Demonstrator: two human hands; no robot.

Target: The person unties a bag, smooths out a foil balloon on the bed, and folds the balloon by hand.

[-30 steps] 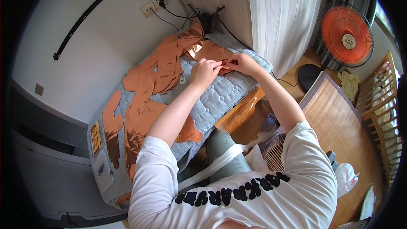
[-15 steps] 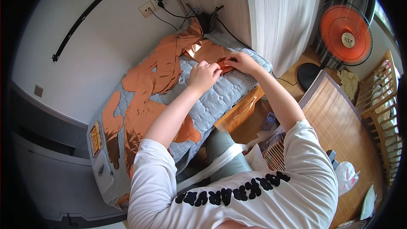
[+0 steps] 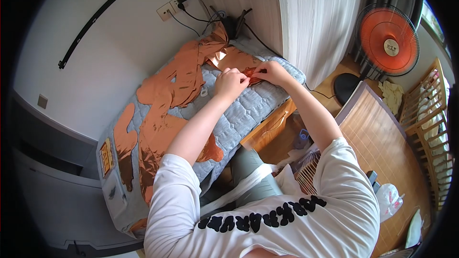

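Note:
Copper-coloured deflated foil balloons [image 3: 165, 91] lie flat and crumpled across the quilted mattress [image 3: 234, 122]. At its far end, one foil balloon [image 3: 241, 59] has a shiny stretch that leads to my hands. My left hand [image 3: 230, 84] has its fingers bent and pinched at the near edge of this balloon. From the right, my right hand [image 3: 272, 73] pinches the same gathered edge between thumb and fingers. Bunched foil shows between the two hands, while the fingertips partly cover what they grip. A small white ring-shaped thing [image 3: 204, 92] lies on the mattress left of my left hand.
An orange fan [image 3: 388, 43] stands at the right near a wooden cot [image 3: 425, 124]. Cables run from a wall socket [image 3: 170, 9] to a black device [image 3: 233, 26] at the mattress's far corner. A wardrobe [image 3: 306, 24] stands behind; a white plastic bag [image 3: 389, 200] sits on the floor mat.
My right hand has shifted slightly, and the foil between my hands is bunched differently, with more of it showing. Both hands stay at the balloon's edge.

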